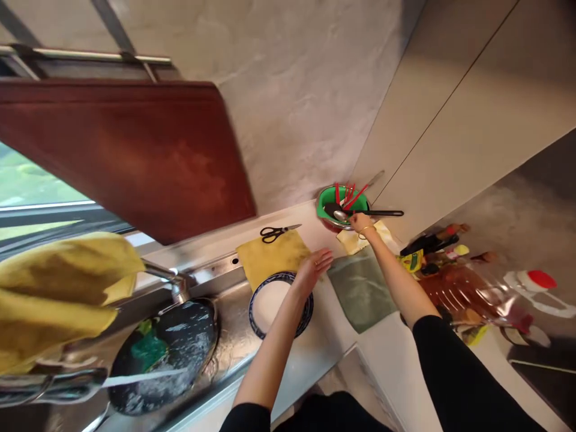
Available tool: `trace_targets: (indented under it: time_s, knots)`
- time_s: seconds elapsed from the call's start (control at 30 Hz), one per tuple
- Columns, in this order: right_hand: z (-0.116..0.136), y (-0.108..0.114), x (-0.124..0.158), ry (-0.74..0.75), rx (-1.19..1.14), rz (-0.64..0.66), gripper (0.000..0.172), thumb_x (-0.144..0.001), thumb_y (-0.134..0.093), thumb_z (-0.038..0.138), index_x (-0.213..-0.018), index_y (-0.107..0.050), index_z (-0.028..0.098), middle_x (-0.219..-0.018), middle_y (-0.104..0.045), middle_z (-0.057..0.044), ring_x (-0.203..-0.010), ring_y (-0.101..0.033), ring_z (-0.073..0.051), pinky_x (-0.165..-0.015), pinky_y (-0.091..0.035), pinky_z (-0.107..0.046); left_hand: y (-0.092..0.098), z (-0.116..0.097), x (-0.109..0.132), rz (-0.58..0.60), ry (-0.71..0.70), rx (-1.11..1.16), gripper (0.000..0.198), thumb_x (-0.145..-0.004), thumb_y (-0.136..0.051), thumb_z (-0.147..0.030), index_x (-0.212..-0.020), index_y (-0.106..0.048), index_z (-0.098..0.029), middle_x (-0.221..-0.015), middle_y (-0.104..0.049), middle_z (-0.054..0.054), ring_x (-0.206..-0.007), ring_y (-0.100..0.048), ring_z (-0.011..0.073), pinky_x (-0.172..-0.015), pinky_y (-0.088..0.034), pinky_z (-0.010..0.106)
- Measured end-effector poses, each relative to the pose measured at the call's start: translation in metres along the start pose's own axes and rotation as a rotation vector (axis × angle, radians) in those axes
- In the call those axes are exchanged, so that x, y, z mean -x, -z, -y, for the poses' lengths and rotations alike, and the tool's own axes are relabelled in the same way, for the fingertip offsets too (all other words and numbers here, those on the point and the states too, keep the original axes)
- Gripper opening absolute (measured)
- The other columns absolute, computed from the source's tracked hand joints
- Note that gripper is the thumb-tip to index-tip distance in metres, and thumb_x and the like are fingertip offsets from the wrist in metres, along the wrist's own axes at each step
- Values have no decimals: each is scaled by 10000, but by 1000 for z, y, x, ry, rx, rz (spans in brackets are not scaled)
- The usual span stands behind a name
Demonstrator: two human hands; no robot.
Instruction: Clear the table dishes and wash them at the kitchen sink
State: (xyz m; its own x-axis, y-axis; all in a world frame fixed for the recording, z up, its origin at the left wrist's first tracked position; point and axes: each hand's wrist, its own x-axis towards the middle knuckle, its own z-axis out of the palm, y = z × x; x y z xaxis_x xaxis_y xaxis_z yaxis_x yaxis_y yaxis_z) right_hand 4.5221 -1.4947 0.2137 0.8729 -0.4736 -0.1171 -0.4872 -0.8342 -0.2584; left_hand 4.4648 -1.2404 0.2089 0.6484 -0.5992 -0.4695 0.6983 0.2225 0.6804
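My right hand (360, 222) is closed at the rim of a green basket (324, 203), gripping a metal spoon (341, 216) whose bowl points into the basket. Red chopsticks (350, 195) stand in the basket, and a black long-handled utensil (382, 213) lies across its top. My left hand (316, 264) hovers with its fingers stretched out and nothing in it. Below its wrist are plates with blue rims (270, 303), partly hidden by my forearm. Under and behind them lies a yellow cloth (281, 255), with black scissors (273, 233) on it.
At left, water runs from a faucet (180, 285) area into the sink, where a dark pan (189, 333) holds a green scrubber (148, 348). A yellow cloth (58, 294) hangs over the faucet. A red-brown board (135, 162) hangs above. Bottles (472, 288) crowd the right.
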Motion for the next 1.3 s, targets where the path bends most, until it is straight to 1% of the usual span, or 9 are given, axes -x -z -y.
trace_targets:
  time_s: [0.17, 0.3, 0.4, 0.5, 0.6, 0.73, 0.87, 1.07, 1.3]
  knots:
    - [-15, -15, -49, 6, 25, 91, 282, -853, -502, 182, -1007, -726, 107, -1025, -697, -207, -961, -670, -253, -840, -474, -310, 5, 20, -24, -165, 63, 38, 256, -855, -512, -254, -1035, -646, -130, -1188, -646, 142, -1010, -650, 184, -944, -462, 311]
    - [3, -31, -35, 240, -124, -28, 335, -880, -432, 159, -1080, -696, 113, -1152, -663, -172, -1115, -603, -233, -974, -426, -326, 27, 19, -13, -295, -23, 107, 203, -837, -545, -194, -983, -662, -115, -1086, -689, 132, -906, -672, 153, -918, -487, 294]
    - [39, -42, 24, 508, -493, -168, 298, -880, -467, 257, -996, -715, 138, -1133, -679, -122, -1104, -604, -215, -978, -441, -330, 47, 10, 15, -356, -186, 170, 170, -797, -622, -195, -925, -684, -102, -1021, -706, 133, -917, -672, 159, -948, -469, 298]
    - [93, -54, 115, 562, -808, 33, 296, -817, -589, 428, -823, -724, 165, -824, -734, -69, -768, -674, -200, -764, -525, -311, 76, 5, 59, -448, -333, 215, 205, -715, -731, -238, -864, -702, -99, -933, -723, 119, -909, -670, 163, -960, -452, 302]
    - [152, -78, 208, 598, -950, 298, 309, -803, -611, 457, -740, -709, 171, -755, -725, -46, -706, -660, -185, -711, -511, -283, 115, 14, 114, -558, -411, 159, 310, -615, -812, -311, -818, -705, -103, -847, -725, 92, -823, -664, 159, -885, -473, 295]
    - [222, -140, 296, 687, -914, 706, 366, -898, -462, 435, -871, -731, 188, -862, -741, -49, -798, -672, -204, -738, -508, -289, 184, 47, 194, -708, -388, -39, 416, -645, -752, -502, -744, -673, -106, -727, -686, 44, -712, -624, 134, -793, -475, 277]
    - [270, -221, 345, 725, -707, 946, 296, -877, -486, 290, -1046, -708, 189, -1111, -698, -72, -1027, -646, -230, -919, -479, -340, 270, 78, 270, -809, -266, -239, 453, -782, -579, -559, -840, -676, -120, -879, -701, 74, -878, -632, 178, -852, -459, 288]
    - [361, -321, 407, 699, -356, 949, 430, -851, -494, 199, -1267, -582, 138, -1337, -555, -111, -1272, -488, -226, -1097, -336, -334, 422, 82, 358, -1115, 13, -740, 266, -853, -522, -286, -1009, -667, -127, -1111, -675, 125, -1065, -598, 222, -966, -400, 309]
    - [513, -415, 433, 464, -109, 632, 669, -848, -478, 175, -1482, -266, 130, -1550, -186, -169, -1439, -140, -314, -1136, -240, -432, 560, 60, 415, -962, 330, -1255, 474, -808, -583, -226, -1263, -521, -106, -1319, -538, 195, -1271, -454, 271, -1046, -312, 355]
